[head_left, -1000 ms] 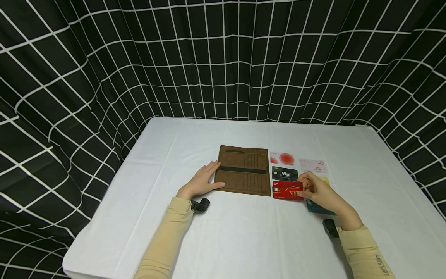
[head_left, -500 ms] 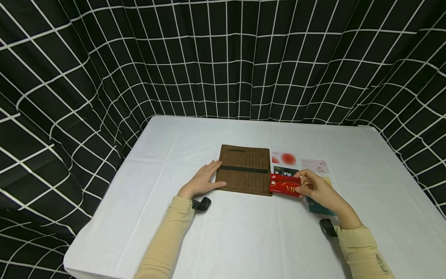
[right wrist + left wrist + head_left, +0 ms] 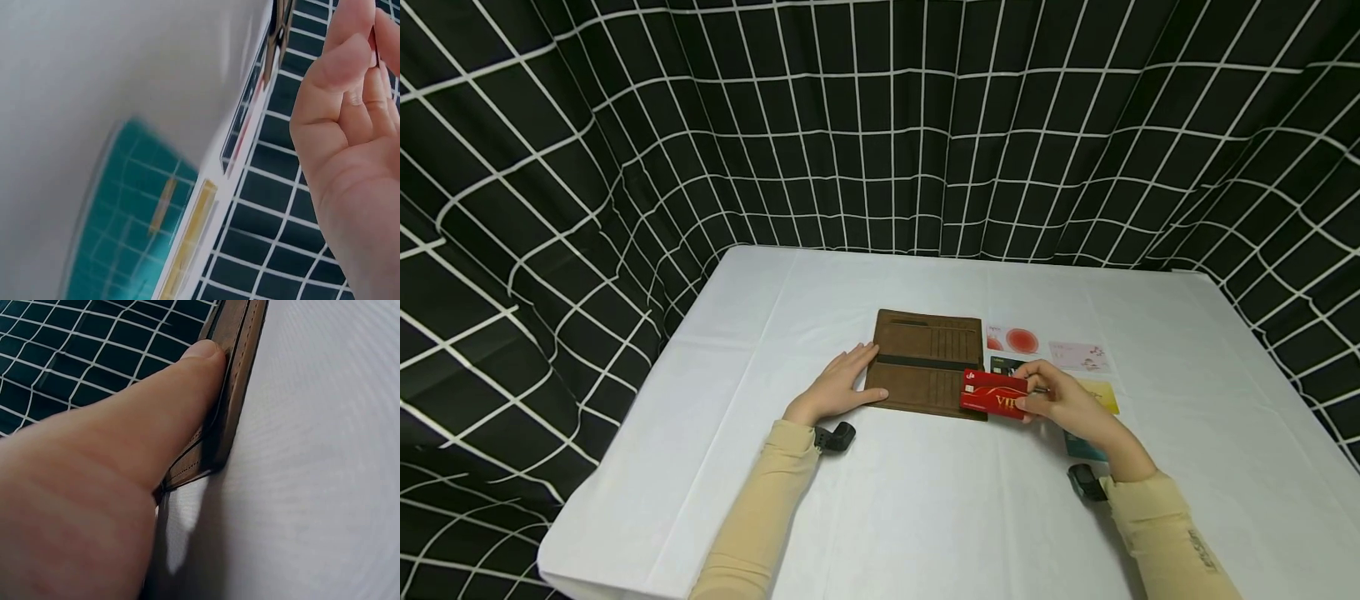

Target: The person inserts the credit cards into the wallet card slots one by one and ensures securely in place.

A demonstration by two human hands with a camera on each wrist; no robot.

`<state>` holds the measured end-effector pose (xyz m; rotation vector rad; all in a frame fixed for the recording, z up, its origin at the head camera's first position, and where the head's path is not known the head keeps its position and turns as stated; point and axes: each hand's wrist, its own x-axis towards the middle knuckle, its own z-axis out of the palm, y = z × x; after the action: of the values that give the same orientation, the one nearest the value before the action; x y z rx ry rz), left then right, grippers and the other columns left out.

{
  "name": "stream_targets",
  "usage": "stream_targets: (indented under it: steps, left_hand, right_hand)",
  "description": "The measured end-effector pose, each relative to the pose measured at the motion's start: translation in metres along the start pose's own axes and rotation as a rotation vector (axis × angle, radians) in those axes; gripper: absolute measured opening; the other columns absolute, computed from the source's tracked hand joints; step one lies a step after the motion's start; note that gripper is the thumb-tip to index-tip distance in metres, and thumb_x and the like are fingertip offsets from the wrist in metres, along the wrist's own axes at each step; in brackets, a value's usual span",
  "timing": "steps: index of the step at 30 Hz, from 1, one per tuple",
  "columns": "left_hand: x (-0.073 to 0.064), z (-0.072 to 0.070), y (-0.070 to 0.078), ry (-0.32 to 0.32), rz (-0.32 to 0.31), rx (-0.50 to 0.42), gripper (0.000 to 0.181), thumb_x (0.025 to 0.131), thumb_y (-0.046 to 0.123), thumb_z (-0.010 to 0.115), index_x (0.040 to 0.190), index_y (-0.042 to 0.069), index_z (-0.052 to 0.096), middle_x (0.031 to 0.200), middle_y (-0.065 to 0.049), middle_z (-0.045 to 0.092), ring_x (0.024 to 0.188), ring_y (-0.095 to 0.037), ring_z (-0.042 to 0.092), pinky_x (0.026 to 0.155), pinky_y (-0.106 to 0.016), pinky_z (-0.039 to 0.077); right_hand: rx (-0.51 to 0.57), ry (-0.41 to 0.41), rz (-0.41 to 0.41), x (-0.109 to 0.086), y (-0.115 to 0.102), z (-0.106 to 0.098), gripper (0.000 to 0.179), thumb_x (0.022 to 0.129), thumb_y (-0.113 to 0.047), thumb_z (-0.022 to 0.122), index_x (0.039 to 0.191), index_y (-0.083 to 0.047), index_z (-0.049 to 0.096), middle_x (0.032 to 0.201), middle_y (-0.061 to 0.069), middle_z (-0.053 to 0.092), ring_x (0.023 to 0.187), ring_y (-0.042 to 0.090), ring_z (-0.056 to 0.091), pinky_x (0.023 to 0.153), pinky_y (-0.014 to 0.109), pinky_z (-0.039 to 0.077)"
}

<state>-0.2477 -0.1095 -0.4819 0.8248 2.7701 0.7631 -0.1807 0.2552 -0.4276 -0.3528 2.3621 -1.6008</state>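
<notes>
A brown wallet (image 3: 910,390) lies unfolded on the table, with card slots on its right side and a dark band across its middle. My left hand (image 3: 835,387) rests on its left edge with straight fingers; the left wrist view shows the thumb (image 3: 169,387) on the stitched edge. Between thumb and fingers, my right hand (image 3: 1063,404) pinches a red VIP card (image 3: 992,393) by its right end. The card's left part overlaps the wallet's lower right corner. In the right wrist view the right hand (image 3: 350,119) shows, its card seen only as a thin edge.
Right of the wallet lie a pink card with a red circle (image 3: 1018,340), a pale pink card (image 3: 1078,357), a partly covered black card (image 3: 1002,365), a yellow card (image 3: 1103,395) and a teal card (image 3: 1084,447). A white cloth covers the table (image 3: 925,508); gridded black curtains (image 3: 917,125) surround it.
The right hand has lifted the red card from beside the wallet and carried it left, over the wallet's lower right corner. The left hand has stayed at the wallet's left edge.
</notes>
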Motion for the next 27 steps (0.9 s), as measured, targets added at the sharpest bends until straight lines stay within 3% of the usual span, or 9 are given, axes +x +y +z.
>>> stream_targets:
  steps: [5,10,27]
  left_hand:
    - [0.0,0.001,-0.001,0.009,0.01,-0.003,0.084,0.087,0.055,0.054,0.149,0.011,0.019,0.153,-0.005,0.017,0.139,-0.015,0.009,0.112,-0.031,0.004]
    - [0.0,0.001,-0.002,-0.002,0.003,-0.005,0.084,0.087,0.056,0.053,0.149,0.012,0.018,0.153,-0.003,0.016,0.139,-0.014,0.007,0.111,-0.03,0.004]
    - [-0.001,0.0,-0.002,0.012,0.02,-0.002,0.083,0.087,0.054,0.054,0.149,0.01,0.02,0.152,-0.005,0.017,0.139,-0.016,0.009,0.111,-0.031,0.005]
  right_hand:
    - [-0.039,0.041,0.054,0.009,-0.002,0.006,0.039,0.087,-0.006,0.064,0.119,0.004,0.043,0.083,0.018,0.051,0.068,0.032,0.062,0.055,0.033,0.05]
    - [-0.006,0.051,0.092,0.017,-0.003,0.012,0.04,0.087,-0.006,0.063,0.12,0.005,0.043,0.081,0.016,0.051,0.068,0.03,0.063,0.054,0.031,0.047]
    - [0.052,0.051,0.074,0.032,-0.009,0.028,0.041,0.086,-0.003,0.063,0.119,0.009,0.041,0.077,0.013,0.052,0.068,0.029,0.064,0.058,0.033,0.051]
